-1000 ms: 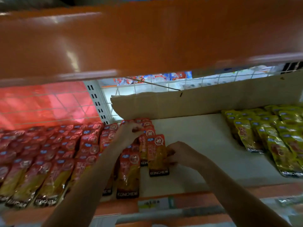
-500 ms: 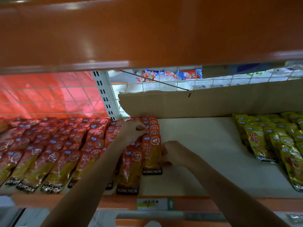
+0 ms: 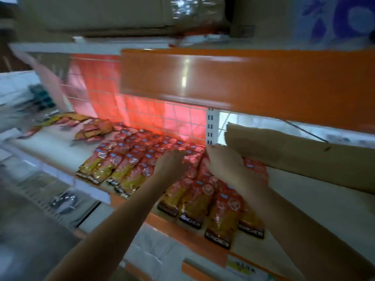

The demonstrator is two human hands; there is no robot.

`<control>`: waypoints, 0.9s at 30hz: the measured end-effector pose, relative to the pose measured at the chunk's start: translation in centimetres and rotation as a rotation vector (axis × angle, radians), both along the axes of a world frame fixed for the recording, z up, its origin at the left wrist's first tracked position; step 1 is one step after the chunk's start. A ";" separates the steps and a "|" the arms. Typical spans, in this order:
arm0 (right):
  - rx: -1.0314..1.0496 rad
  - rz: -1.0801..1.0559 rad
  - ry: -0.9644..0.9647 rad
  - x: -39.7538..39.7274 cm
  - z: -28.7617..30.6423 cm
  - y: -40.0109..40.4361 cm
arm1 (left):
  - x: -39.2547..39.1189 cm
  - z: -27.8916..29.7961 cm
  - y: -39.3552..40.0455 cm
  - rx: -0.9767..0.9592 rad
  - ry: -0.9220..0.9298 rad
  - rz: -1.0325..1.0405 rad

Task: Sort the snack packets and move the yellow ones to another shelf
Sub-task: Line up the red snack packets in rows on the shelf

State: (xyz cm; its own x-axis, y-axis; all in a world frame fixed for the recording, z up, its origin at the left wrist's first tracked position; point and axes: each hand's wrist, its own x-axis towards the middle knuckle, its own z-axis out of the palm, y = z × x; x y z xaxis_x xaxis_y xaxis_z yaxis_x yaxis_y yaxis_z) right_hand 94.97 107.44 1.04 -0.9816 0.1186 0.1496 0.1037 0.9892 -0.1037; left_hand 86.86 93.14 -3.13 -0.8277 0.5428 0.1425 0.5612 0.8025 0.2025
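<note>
Rows of red snack packets [image 3: 129, 159] marked KONCHEW lie overlapping on the white shelf [image 3: 316, 207], their yellow-brown lower ends toward the front edge. My left hand [image 3: 172, 165] lies flat on the middle rows with its fingers stretched toward the right. My right hand [image 3: 225, 167] rests with straight fingers on the rightmost rows, fingertips near the back of the shelf. Neither hand holds a packet. No yellow packets are in view. The image is motion-blurred.
A brown cardboard sheet [image 3: 294, 155] leans along the back on the right. An orange shelf front [image 3: 243, 82] hangs low overhead. A white slotted upright [image 3: 211, 126] stands behind the hands. Other orange packets [image 3: 95, 128] lie at the far left.
The view has swung left and the yellow packets have left it. My right hand let go of the front red packet and moved back onto the rows; my left hand has flattened.
</note>
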 end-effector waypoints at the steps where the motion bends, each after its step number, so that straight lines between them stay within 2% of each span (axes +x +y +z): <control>1: 0.029 0.067 -0.021 -1.9 -0.5 -2.3 | -0.7 0.2 -2.6 -0.060 0.004 0.049; 4: 0.119 0.221 -0.089 -6.9 -2.4 -10.1 | -3.0 0.3 -11.4 -0.207 0.002 0.140; 7: 0.096 0.319 -0.146 -11.1 -3.0 -18.4 | -5.4 0.4 -20.8 -0.310 -0.001 0.234; 11: 0.031 0.401 -0.143 -17.7 -2.8 -28.8 | -9.4 1.7 -31.1 -0.353 -0.001 0.332; 15: -0.043 0.415 -0.184 -22.6 -3.2 -35.8 | -14.0 2.6 -38.3 -0.358 -0.019 0.372; 20: -0.083 0.313 -0.272 -29.0 -4.7 -37.8 | -20.8 0.3 -42.2 -0.341 -0.098 0.339; 27: -0.236 -0.020 -0.212 -39.9 -5.1 -35.6 | -31.8 -1.6 -41.6 -0.264 -0.107 0.218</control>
